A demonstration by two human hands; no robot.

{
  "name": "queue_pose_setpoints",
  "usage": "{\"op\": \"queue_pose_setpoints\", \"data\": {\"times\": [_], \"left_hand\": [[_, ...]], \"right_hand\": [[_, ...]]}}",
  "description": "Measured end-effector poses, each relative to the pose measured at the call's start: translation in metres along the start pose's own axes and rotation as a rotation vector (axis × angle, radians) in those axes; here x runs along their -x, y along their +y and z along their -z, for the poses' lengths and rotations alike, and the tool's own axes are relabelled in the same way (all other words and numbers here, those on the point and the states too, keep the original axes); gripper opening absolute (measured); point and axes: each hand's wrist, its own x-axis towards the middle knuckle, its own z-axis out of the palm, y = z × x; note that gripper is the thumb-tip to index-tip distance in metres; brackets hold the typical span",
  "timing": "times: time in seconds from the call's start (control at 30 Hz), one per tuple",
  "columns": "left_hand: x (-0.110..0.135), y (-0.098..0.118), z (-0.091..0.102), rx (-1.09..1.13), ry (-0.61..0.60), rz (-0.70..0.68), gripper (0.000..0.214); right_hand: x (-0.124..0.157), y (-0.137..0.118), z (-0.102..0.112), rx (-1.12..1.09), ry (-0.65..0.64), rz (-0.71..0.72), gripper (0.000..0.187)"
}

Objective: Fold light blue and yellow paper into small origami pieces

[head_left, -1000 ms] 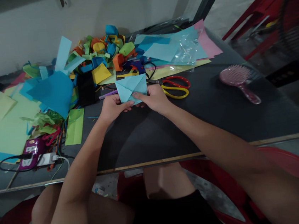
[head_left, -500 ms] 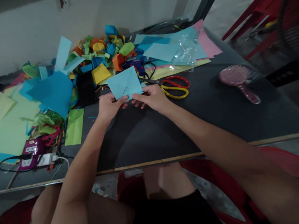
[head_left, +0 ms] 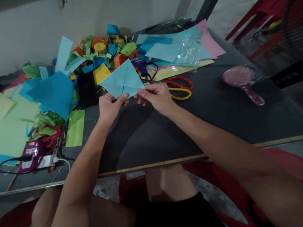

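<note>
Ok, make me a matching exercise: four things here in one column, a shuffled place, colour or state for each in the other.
Things:
1. creased light-blue paper
2. scissors
3. hairbrush
4. lime-green paper sheet

Descriptions:
A. pink, farthest right of the four
B. lying flat, left of the left hand
C. held by the left and right hand together
D. red-and-yellow-handled

Pairs: 1-C, 2-D, 3-A, 4-B

No words or numbers can be read here. The purple box [head_left: 38,153] at the near left has a tiny yellowish spot [head_left: 32,143] on it (too small to tell if it says anything), and the black panel [head_left: 289,72] on the right has pale marks [head_left: 288,77], too blurry to read.
</note>
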Motion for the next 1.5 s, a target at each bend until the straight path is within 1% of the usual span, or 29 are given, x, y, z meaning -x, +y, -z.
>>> {"op": "queue_pose_setpoints", "data": {"times": [0.1,0.3,0.5,0.6,0.7,0.8,1.0,1.1,1.2,1.27,1.5], "left_hand": [[0.0,0.0,0.0,-0.004,0.0,0.007,0.039],[-0.001,-0.003,0.002,0.009,-0.015,0.002,0.035],[-0.001,-0.003,0.002,-0.011,0.003,0.0,0.033],[-0.001,-0.003,0.001,0.004,0.005,0.001,0.035],[-0.002,-0.003,0.002,0.004,0.017,0.004,0.038],[-0.002,-0.003,0.002,-0.008,0.025,0.005,0.04],[-0.001,-0.003,0.001,-0.034,0.054,-0.019,0.04],[-0.001,-0.005,0.002,-0.035,0.064,0.0,0.038],[-0.002,-0.006,0.003,-0.03,0.055,0.01,0.04],[-0.002,-0.007,0.003,-0.03,0.046,0.003,0.041],[-0.001,-0.003,0.001,0.022,0.048,0.022,0.046]], "right_hand": [[-0.001,-0.001,0.0,-0.001,-0.003,0.016,0.049],[-0.001,-0.002,0.0,0.013,-0.006,-0.003,0.052],[-0.001,-0.002,0.0,-0.029,0.033,-0.003,0.047],[-0.001,-0.001,0.001,-0.045,0.029,-0.001,0.045],[-0.003,0.001,0.002,-0.075,0.013,-0.057,0.045],[-0.004,0.001,0.002,-0.079,0.027,-0.111,0.043],[-0.004,0.003,0.0,-0.078,0.025,-0.112,0.033],[-0.005,0.006,0.0,-0.07,0.066,-0.117,0.029],[-0.007,0.007,0.001,-0.06,0.126,-0.152,0.032],[-0.008,0.008,0.003,-0.065,0.141,-0.185,0.034],[-0.008,0.01,0.004,-0.094,0.076,-0.235,0.035]]}}
